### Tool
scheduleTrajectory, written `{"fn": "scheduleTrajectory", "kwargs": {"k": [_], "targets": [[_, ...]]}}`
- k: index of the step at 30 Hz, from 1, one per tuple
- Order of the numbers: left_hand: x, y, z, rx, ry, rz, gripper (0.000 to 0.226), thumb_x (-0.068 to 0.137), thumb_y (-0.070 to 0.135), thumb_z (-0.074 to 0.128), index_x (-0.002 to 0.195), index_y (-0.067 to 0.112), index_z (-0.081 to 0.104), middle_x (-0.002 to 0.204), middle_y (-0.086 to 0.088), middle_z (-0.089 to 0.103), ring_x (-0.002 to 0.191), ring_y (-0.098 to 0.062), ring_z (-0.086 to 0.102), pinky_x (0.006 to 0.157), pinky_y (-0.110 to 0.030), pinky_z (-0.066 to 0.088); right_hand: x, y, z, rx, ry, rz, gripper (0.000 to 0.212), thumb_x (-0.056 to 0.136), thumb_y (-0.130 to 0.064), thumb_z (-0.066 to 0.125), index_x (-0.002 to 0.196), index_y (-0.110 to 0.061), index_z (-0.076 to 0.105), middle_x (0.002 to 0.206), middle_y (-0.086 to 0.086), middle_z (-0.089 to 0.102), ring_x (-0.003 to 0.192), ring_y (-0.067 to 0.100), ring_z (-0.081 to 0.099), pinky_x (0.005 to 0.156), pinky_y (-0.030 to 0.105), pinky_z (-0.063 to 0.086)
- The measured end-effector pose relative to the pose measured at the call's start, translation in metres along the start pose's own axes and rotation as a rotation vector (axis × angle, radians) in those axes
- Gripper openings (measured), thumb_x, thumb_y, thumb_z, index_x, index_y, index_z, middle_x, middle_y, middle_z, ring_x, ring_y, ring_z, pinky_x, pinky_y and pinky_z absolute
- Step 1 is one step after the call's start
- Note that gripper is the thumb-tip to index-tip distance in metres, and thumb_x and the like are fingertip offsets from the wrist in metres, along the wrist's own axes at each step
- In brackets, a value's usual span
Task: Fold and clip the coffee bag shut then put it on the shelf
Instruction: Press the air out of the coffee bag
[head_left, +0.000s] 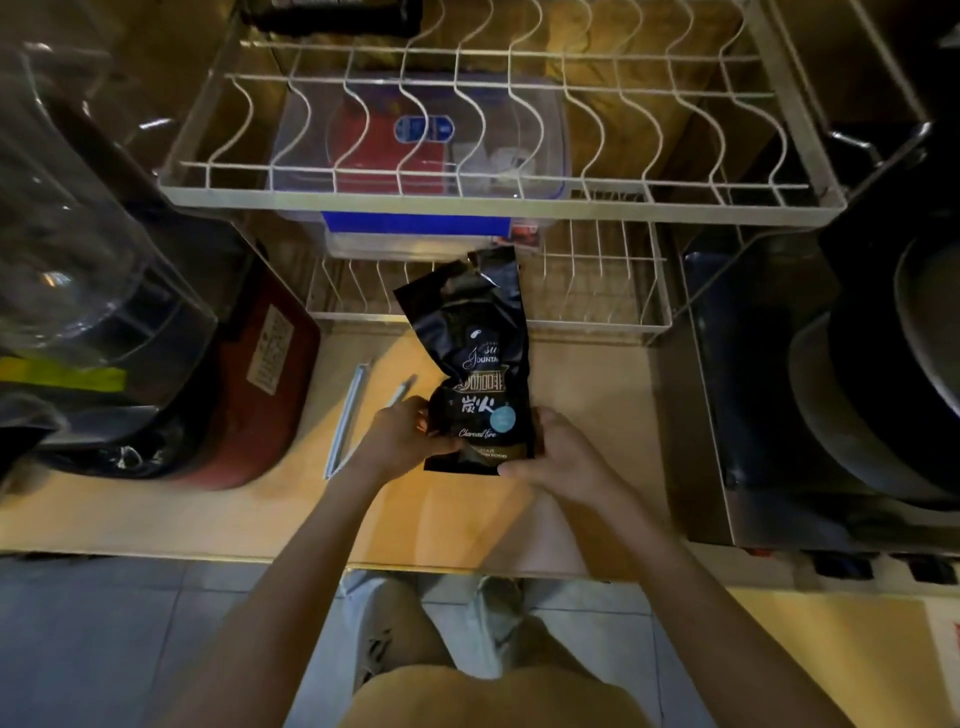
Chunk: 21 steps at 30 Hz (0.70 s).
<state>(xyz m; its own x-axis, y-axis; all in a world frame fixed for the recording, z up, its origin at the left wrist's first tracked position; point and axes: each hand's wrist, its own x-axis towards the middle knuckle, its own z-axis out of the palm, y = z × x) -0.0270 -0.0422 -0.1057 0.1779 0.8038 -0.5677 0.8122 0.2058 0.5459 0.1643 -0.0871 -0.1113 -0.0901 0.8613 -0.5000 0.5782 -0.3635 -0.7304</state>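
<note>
Fingers of left hand and right hand gripped coffee bag; clip lay on counter just left of them; wire rack stood beyond.

Coffee bag — front reads "Charcoal fire" in script near its six o'clock end, "FOOD" below that, large white Chinese characters mid-panel, partial "OUNTA" toward twelve o'clock. White label on red appliance at nine o'clock — print too small to read.
</note>
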Motion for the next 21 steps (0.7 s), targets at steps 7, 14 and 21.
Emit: {"fn": "scheduleTrajectory", "kwargs": {"k": [7, 14, 21], "targets": [[0.001, -0.010, 0.022, -0.228, 0.089, 0.104, 0.064, 0.064, 0.009, 0.077, 0.121, 0.010, 0.048, 0.113, -0.008, 0.062, 0.097, -0.017, 0.055, 0.076, -0.021, 0.038, 0.008, 0.016, 0.009, 0.319, 0.064, 0.020, 0.063, 0.058, 0.011, 0.077, 0.110, -0.010, 0.049, 0.090, -0.011, 0.057, 0.083, 0.002, 0.055, 0.062, 0.000, 0.043], [-0.002, -0.015, 0.036, -0.194, 0.284, 0.217, 0.068, 0.060, 0.005, 0.078, 0.122, 0.009, 0.050, 0.113, -0.011, 0.062, 0.101, -0.024, 0.056, 0.080, -0.027, 0.045, 0.002, 0.022, 0.019, 0.261, 0.210, -0.057, 0.065, 0.058, 0.004, 0.078, 0.115, -0.012, 0.050, 0.097, -0.009, 0.060, 0.087, 0.003, 0.060, 0.074, 0.011, 0.049], [-0.004, -0.012, 0.049, -0.277, 0.332, 0.232, 0.066, 0.065, -0.004, 0.071, 0.125, 0.006, 0.046, 0.117, -0.017, 0.059, 0.106, -0.028, 0.055, 0.079, -0.014, 0.039, -0.005, 0.020, 0.021, 0.140, 0.225, -0.096, 0.071, 0.066, -0.010, 0.076, 0.128, -0.015, 0.041, 0.128, 0.008, 0.051, 0.116, 0.020, 0.052, 0.098, 0.039, 0.047]]}}
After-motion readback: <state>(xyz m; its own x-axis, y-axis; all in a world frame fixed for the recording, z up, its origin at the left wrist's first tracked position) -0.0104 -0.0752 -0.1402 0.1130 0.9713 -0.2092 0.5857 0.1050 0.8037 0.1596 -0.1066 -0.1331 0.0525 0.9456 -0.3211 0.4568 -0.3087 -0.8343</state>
